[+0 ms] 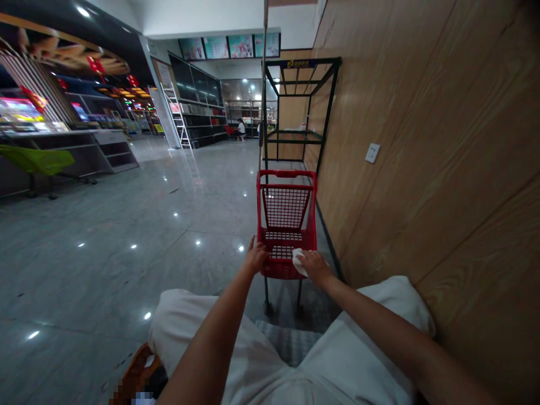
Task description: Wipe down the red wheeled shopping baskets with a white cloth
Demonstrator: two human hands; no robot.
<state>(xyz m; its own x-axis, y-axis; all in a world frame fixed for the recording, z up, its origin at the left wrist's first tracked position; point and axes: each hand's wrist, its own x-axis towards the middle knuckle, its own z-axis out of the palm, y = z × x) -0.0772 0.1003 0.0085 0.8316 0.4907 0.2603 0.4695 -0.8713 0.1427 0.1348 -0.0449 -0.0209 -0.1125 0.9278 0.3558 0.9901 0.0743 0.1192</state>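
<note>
A small red plastic shopping cart [288,208] with a grid basket stands upright in front of my knees. My left hand [255,257] grips its near left corner, fingers over the rim and thumb raised. At the near right corner, my right hand [315,265] presses a crumpled white cloth [298,261] against the red rim. My palm and fingers partly cover the cloth. Beneath the basket, thin dark legs run down to small wheels, dim in shadow.
Along the wooden wall [405,185] at right is a socket [372,153]. A black metal frame rack [333,79] stands behind the cart. A ladder [179,115], a green cart [37,160] and a grey counter [112,149] are to the left. A person [241,129] is far back.
</note>
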